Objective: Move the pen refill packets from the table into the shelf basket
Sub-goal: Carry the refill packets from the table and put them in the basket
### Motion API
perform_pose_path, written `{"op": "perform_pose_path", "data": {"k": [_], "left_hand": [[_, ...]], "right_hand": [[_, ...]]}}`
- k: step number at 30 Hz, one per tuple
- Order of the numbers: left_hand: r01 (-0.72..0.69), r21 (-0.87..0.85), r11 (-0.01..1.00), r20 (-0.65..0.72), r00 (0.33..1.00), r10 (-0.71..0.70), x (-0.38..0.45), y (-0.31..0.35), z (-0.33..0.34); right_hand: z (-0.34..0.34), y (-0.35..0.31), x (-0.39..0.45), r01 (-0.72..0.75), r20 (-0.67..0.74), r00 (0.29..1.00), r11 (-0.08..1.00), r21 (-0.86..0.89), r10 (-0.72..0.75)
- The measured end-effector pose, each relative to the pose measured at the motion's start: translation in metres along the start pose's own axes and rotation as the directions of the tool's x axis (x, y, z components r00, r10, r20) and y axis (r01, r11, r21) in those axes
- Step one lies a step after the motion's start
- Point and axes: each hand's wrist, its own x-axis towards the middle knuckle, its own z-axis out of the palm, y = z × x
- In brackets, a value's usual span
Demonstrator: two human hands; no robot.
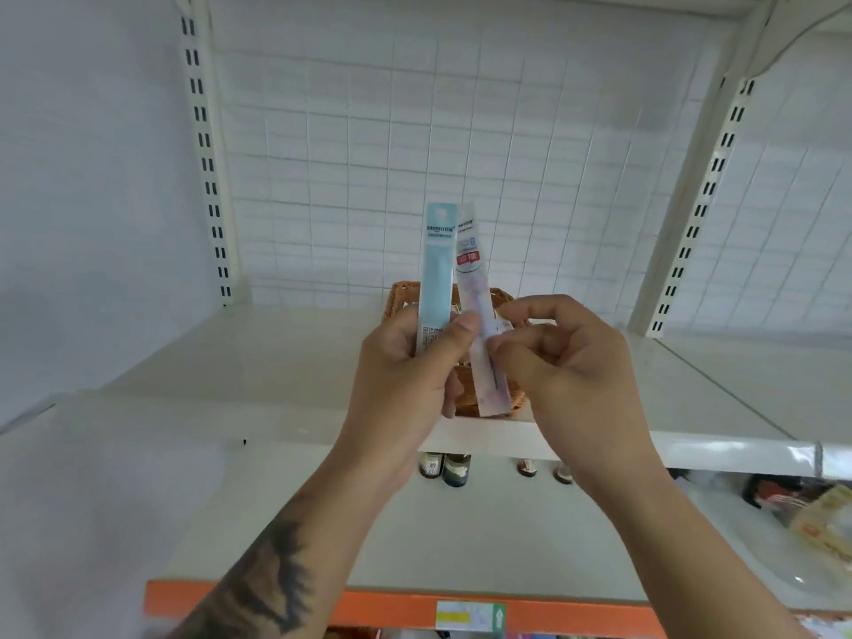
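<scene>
Up front, the left hand [405,366], on a tattooed forearm [272,574], grips a long pale-blue plastic refill packet [435,269] upright, thumb curled across its lower end. Just beside it to the right, a second long packet, white with a red label [477,306], leans slightly; the right hand [567,362] pinches its lower half between thumb and fingertips. Both packets are held in front of a woven orange-brown basket [502,299] standing on the white metal shelf [230,362]. Small bottles [445,468] stand on the shelf below.
</scene>
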Motion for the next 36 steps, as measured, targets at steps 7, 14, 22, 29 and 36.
{"op": "perform_pose_path", "data": {"k": [7, 14, 22, 29, 36], "left_hand": [[0.173, -0.047, 0.984, -0.031, 0.984, -0.175, 0.007, 0.001, 0.006], [0.167, 0.028, 0.986, -0.025, 0.986, -0.167, 0.005, -0.002, 0.006], [0.200, 0.025, 0.980, -0.027, 0.980, -0.199, 0.001, -0.007, 0.004], [0.285, -0.130, 0.950, -0.006, 0.957, -0.289, 0.004, -0.008, 0.001], [0.261, -0.268, 0.927, 0.049, 0.965, -0.257, -0.005, -0.013, 0.004]], "right_hand": [[-0.024, 0.032, 0.061, -0.084, -0.123, 0.991, 0.961, -0.262, 0.053], [-0.010, 0.060, 0.092, -0.177, -0.107, 0.984, 0.720, -0.671, 0.142], [-0.018, 0.053, 0.091, -0.097, -0.025, 0.994, 0.750, -0.654, 0.107], [-0.005, 0.036, 0.020, 0.346, 0.053, 0.934, 0.860, -0.376, -0.353], [0.008, 0.067, 0.000, 0.636, 0.021, 0.730, 0.668, -0.387, -0.683]]}}
